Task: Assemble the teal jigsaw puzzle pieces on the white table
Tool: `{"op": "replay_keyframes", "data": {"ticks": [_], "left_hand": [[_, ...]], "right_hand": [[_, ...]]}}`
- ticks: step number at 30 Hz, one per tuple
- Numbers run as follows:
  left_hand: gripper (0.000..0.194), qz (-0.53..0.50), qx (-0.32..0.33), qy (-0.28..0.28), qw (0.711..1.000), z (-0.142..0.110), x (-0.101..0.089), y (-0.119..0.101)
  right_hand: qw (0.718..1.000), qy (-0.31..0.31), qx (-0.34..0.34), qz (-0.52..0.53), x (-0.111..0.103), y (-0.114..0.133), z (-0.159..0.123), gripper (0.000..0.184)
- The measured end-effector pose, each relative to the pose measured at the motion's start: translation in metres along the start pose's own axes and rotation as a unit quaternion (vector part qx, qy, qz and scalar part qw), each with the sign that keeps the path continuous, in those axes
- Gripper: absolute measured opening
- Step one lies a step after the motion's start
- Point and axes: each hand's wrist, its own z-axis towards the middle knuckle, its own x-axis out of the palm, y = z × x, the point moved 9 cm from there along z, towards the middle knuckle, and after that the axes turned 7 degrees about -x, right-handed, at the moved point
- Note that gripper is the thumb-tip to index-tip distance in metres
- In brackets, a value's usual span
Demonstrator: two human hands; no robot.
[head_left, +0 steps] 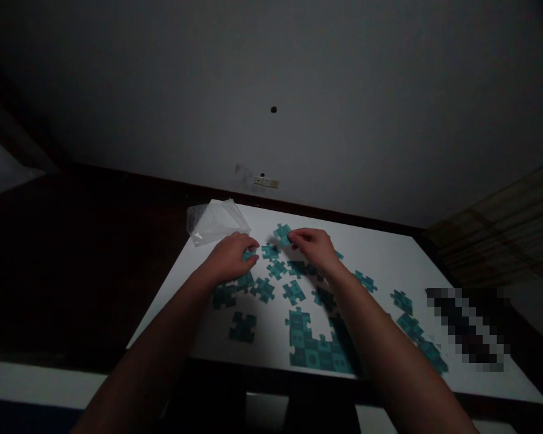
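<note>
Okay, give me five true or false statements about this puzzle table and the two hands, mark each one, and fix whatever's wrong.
1. The right hand pinches a teal puzzle piece. True.
2. Nothing lies loose on the white table. False: many loose pieces are scattered across it.
3. The left hand lies flat with its fingers spread. False: it is curled, and another piece shows between thumb and fingers.
4. A partly joined block of pieces lies by the table's near edge. True.
5. The clear plastic bag lies at the near right corner. False: it lies at the far left corner.
</note>
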Motion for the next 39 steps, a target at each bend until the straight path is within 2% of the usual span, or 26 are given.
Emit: {"op": "replay_keyframes", "data": {"ticks": [2,5,7,10,15,18,20,24,29,31,33,36,39], "left_hand": [[0.027,-0.089,0.029,0.000,0.996,-0.002,-0.003,-0.013],[0.030,-0.228,0.070,0.038,0.970,-0.007,0.000,-0.033],[0.032,-0.276,0.081,0.051,0.956,-0.011,0.002,-0.042],[0.037,-0.303,0.083,0.038,0.949,-0.014,0.002,-0.048],[0.042,-0.348,0.087,0.042,0.932,-0.016,0.002,-0.050],[0.047,-0.367,0.075,0.066,0.925,-0.015,0.006,-0.049],[0.048,-0.365,0.068,0.094,0.924,-0.015,0.010,-0.051],[0.044,-0.360,0.060,0.133,0.921,-0.014,0.017,-0.053],[0.036,-0.363,0.037,0.135,0.921,-0.009,0.023,-0.046],[0.033,-0.350,0.028,0.138,0.926,-0.007,0.027,-0.042],[0.032,-0.337,0.015,0.134,0.932,-0.005,0.029,-0.036],[0.033,-0.305,-0.012,0.105,0.946,0.001,0.024,-0.023],[0.030,-0.285,-0.058,0.030,0.956,0.010,0.002,-0.003]], "right_hand": [[0.996,-0.011,0.019,0.085,0.001,0.018,-0.027,0.041],[0.989,-0.023,0.030,0.142,0.005,0.045,-0.063,0.040],[0.987,-0.019,0.032,0.159,0.010,0.059,-0.081,0.040],[0.984,-0.018,0.035,0.176,0.015,0.069,-0.097,0.041],[0.984,-0.012,0.040,0.176,0.017,0.071,-0.106,0.039],[0.986,0.016,0.032,0.163,0.019,0.072,-0.106,0.038],[0.986,0.007,0.024,0.162,0.016,0.071,-0.107,0.035],[0.987,-0.048,0.011,0.151,0.003,0.061,-0.110,0.040],[0.992,-0.009,0.025,0.127,0.003,0.042,-0.121,0.031],[0.993,-0.022,0.027,0.112,-0.008,0.035,-0.130,0.031],[0.993,-0.072,0.027,0.087,-0.031,0.026,-0.143,0.034],[0.983,-0.180,0.022,0.031,-0.084,0.008,-0.174,0.035],[0.962,-0.271,0.023,-0.031,-0.135,-0.016,-0.212,0.035]]}}
